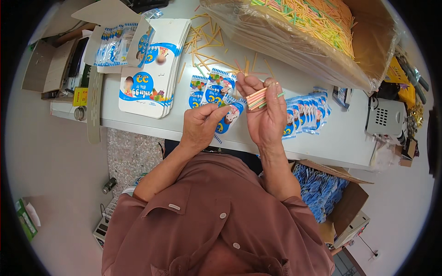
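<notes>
My left hand [201, 124] is closed, pinching the upper edge of a small blue-and-white printed packet [229, 116] between thumb and fingers. Beside it my right hand [268, 110] is turned palm up, its fingers curled round a bundle of thin pastel candy sticks [258, 99] in pink, yellow and green. The sticks' ends point toward the packet; whether they touch its mouth I cannot tell. More flat packets [198, 87] lie on the table just beyond my left hand. To the right of my right hand, a fanned row of similar packets [304, 114] rests on the table.
A large plastic-lined carton [294, 57] of candy sticks stands at the far right, with loose sticks [207, 39] scattered beside it. Flat printed cartons [149, 78] are stacked at left, near an open box of packets [110, 45]. Below the table's right side sits a box of blue packets [317, 191].
</notes>
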{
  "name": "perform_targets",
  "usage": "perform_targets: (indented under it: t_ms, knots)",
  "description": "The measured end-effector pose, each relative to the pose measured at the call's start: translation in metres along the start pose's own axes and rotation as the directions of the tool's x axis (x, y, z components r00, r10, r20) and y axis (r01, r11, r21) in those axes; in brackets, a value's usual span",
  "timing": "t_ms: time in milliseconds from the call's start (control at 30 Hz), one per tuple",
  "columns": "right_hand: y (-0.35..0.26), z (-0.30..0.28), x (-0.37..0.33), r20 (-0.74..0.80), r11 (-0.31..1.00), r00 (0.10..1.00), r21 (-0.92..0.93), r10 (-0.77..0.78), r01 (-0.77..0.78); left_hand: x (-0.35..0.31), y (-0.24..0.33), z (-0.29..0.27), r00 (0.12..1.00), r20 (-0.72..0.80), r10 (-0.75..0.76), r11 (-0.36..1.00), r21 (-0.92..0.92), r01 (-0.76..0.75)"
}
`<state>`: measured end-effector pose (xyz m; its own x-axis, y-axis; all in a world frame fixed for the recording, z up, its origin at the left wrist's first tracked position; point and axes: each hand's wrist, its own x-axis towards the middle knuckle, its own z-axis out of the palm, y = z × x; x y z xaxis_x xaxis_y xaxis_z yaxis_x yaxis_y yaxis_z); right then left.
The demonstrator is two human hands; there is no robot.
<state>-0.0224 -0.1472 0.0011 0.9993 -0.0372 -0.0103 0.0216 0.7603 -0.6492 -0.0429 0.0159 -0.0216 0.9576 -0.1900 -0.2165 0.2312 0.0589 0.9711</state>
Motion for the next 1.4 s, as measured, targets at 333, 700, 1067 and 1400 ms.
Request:
perform_targets:
  t_ms: [333,700,1067,1400]
  knots:
    - [-0.011,0.008,0.009,0.087,0.974,0.984,-0.151,-0.154,0.166,0.001,0.006,0.000,0.982,0.139,0.131,0.985,0.096,-0.145]
    - [-0.003,0.003,-0.002,0.120,0.957,0.993,-0.289,0.005,0.030,0.002,0.008,0.001,0.991,0.125,0.050,0.998,0.030,-0.054]
    - [0.003,-0.010,-0.006,0.048,0.909,0.971,-0.364,0.234,-0.201,0.001,0.001,0.007,1.000,0.026,0.011,1.000,-0.020,-0.011]
    - [0.004,-0.012,-0.005,0.147,0.917,0.944,-0.319,0.296,-0.238,0.002,-0.003,0.004,0.999,0.036,-0.012,0.990,-0.137,0.017]
